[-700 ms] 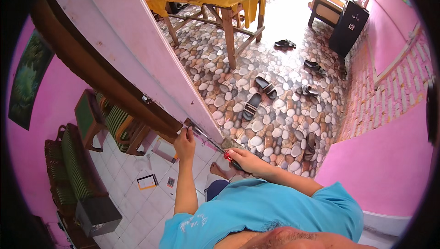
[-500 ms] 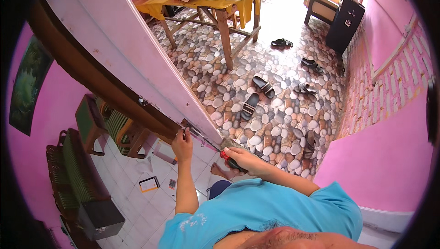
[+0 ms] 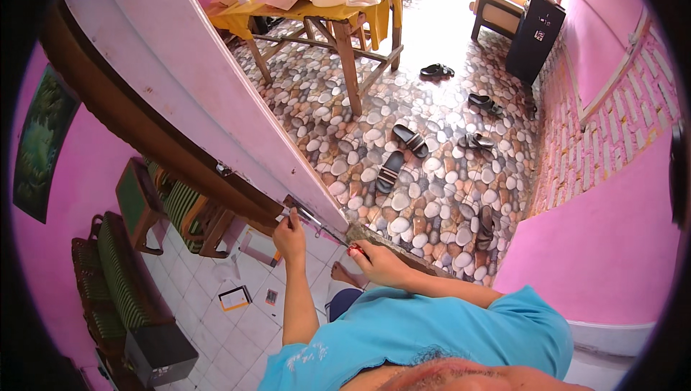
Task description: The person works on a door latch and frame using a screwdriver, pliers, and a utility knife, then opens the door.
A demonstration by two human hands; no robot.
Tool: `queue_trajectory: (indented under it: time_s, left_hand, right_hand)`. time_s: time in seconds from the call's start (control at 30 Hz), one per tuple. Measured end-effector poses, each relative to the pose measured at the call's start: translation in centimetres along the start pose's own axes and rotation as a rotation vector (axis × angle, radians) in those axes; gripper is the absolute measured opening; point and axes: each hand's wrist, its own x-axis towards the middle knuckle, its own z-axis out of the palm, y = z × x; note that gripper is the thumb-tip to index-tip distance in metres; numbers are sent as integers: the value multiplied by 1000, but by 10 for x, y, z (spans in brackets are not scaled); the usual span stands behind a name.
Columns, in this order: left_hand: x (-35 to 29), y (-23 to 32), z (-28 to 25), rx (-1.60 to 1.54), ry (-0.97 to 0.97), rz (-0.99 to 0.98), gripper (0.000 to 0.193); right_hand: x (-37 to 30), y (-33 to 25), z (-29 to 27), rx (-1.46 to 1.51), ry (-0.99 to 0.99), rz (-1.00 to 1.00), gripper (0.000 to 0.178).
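A white door (image 3: 237, 117) slants across the view, with a slim metal fitting (image 3: 305, 213) at its edge near the lower corner. My left hand (image 3: 291, 240) is closed in a pinch at the fitting's left end, thumb up against it. Lower right of it, my right hand (image 3: 385, 266) is wrapped round the handle of a screwdriver (image 3: 353, 248). Only a bit of the red handle shows past the fingers. Its thin shaft points up and left to the fitting; where the tip meets it is too small to tell.
Black slides (image 3: 400, 153) and other sandals lie on the pebble-patterned floor beyond the door. A table (image 3: 288, 11) with a yellow cloth stands farther back. Left are a green striped sofa (image 3: 122, 269), a dark box (image 3: 160, 346) and an orange-edged packet (image 3: 235, 297) on white tiles.
My right hand has turned over the screwdriver handle, so its black part is now hidden. My left hand stays at the fitting. The whole view has shifted slightly.
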Motion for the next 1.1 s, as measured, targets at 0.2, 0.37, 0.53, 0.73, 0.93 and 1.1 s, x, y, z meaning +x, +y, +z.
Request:
queue_trajectory:
  time_s: [0.2,0.37,0.53,0.73,0.93,1.1]
  left_hand:
    - [-5,2,6,-121,81,71,57]
    - [-3,7,4,-203,-44,-76,52]
    - [-1,2,18,-287,55,-51,51]
    - [-1,0,31,-458,67,-176,50]
    - [-3,11,23,-848,-74,-471,40]
    - [-11,3,24,-875,-38,-480,41]
  right_hand:
    - [10,-5,-16,922,-359,602,41]
    - [1,3,4,744,-162,438,42]
    - [1,30,13,-149,191,-282,45]
    - [0,12,1,-139,-31,80,45]
    - [0,16,2,90,-12,43,45]
    - [8,-8,-27,691,-350,618,41]
